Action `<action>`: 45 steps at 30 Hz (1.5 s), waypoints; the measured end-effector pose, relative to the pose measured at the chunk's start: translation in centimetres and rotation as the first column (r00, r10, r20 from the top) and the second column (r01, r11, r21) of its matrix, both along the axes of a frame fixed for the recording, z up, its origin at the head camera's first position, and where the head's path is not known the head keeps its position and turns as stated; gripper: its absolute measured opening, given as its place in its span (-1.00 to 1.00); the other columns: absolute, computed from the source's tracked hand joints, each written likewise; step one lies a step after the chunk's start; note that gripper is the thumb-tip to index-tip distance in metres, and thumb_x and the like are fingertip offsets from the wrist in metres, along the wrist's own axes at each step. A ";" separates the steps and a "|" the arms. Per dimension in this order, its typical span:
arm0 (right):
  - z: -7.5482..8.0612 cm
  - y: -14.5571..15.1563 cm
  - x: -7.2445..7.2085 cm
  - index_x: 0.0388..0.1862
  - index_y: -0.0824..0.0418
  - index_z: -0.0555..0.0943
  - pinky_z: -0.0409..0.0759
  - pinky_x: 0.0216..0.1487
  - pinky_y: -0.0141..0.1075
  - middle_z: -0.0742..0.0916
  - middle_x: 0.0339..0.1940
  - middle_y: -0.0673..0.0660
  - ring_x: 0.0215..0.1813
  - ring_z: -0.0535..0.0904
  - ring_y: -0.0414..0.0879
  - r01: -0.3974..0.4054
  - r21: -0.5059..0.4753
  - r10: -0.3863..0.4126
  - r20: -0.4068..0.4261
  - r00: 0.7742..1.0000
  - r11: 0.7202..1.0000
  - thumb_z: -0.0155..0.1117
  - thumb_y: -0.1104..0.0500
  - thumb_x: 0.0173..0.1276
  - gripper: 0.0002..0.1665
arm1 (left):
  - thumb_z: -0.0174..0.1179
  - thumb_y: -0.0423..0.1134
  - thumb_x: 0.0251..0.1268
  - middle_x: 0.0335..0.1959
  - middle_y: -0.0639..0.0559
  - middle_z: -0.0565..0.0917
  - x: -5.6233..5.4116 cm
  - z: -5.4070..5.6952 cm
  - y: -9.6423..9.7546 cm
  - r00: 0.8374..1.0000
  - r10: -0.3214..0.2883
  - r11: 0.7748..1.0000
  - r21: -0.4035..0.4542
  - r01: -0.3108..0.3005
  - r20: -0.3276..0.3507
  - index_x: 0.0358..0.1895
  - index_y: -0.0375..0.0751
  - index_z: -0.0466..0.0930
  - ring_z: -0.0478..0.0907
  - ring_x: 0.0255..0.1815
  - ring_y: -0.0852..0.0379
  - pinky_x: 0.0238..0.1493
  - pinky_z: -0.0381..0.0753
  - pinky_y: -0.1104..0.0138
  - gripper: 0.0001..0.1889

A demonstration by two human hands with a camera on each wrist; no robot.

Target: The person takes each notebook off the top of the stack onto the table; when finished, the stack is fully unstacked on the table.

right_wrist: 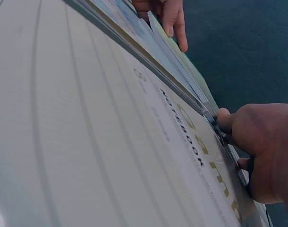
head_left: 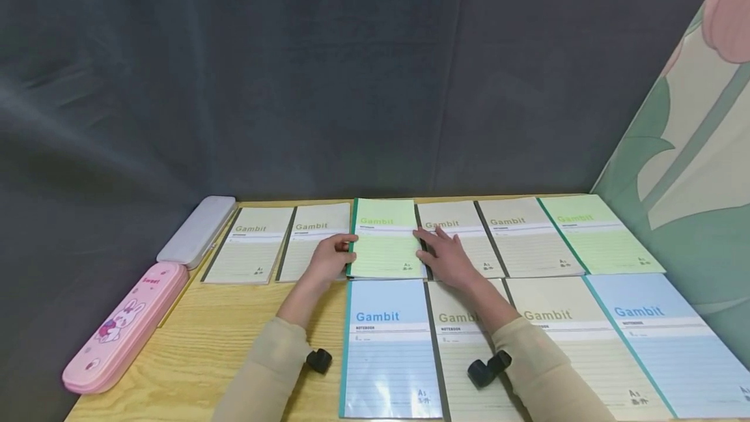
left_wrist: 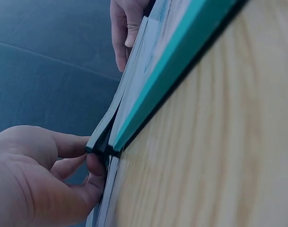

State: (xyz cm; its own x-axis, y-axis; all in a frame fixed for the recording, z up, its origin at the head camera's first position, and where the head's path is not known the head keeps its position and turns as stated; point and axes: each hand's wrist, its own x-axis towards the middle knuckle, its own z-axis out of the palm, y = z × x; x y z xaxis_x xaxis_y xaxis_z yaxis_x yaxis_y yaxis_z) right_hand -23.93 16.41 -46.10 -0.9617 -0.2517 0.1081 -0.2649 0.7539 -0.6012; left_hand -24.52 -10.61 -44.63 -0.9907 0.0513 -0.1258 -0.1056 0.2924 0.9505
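Note:
A light green notebook (head_left: 387,239) with a dark green spine lies in the back row. Its spine edge is pinched between the thumb and fingers of my left hand (head_left: 331,256); the left wrist view shows this edge (left_wrist: 90,147) slightly raised. My right hand (head_left: 450,258) lies over the neighbouring cream notebook (head_left: 476,259), its spread fingertips touching the green notebook's right edge. A blue notebook (head_left: 389,357) lies just in front of the green one. To the left of my left hand is another cream notebook (head_left: 305,239).
More notebooks fill the right side, including a green one (head_left: 600,233) and a blue one (head_left: 674,344). At the left stand a pink pencil case (head_left: 125,327) and a white case (head_left: 196,232). A dark curtain (head_left: 351,77) hangs behind the wooden table (head_left: 234,331).

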 end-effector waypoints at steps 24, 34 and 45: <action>0.0 -0.1 0.3 0.46 0.19 0.47 -0.21 0.49 0.37 0.38 0.55 0.22 0.60 0.02 0.32 -0.038 0.042 0.041 -0.062 0.997 0.998 0.15 0.13 0.56 -0.47 | 0.23 -0.40 0.39 -0.08 -0.10 0.57 1.5 -0.2 -4.7 0.997 -0.042 0.999 0.031 0.040 0.063 0.27 -0.24 0.61 0.49 -0.27 0.12 -0.25 0.61 0.32 -0.60; 0.0 -0.1 0.3 0.47 0.18 0.46 -0.22 0.50 0.36 0.37 0.55 0.21 0.60 0.02 0.30 -0.032 0.060 0.036 -0.062 0.997 0.998 0.14 0.12 0.57 -0.46 | 0.25 -0.44 0.40 0.04 -0.18 0.57 4.2 0.2 -7.0 0.995 -0.026 1.000 0.012 0.025 0.098 0.32 -0.24 0.56 0.57 -0.02 -0.01 -0.10 0.72 0.21 -0.57; 0.0 -0.1 0.4 0.47 0.18 0.46 -0.21 0.49 0.36 0.37 0.55 0.21 0.60 0.02 0.31 -0.034 0.060 0.038 -0.068 0.997 0.998 0.14 0.12 0.57 -0.46 | 0.27 -0.41 0.38 0.06 -0.19 0.55 8.6 0.0 -9.8 0.993 -0.010 1.000 0.002 0.010 0.119 0.30 -0.29 0.57 0.57 -0.03 0.00 -0.09 0.71 0.19 -0.57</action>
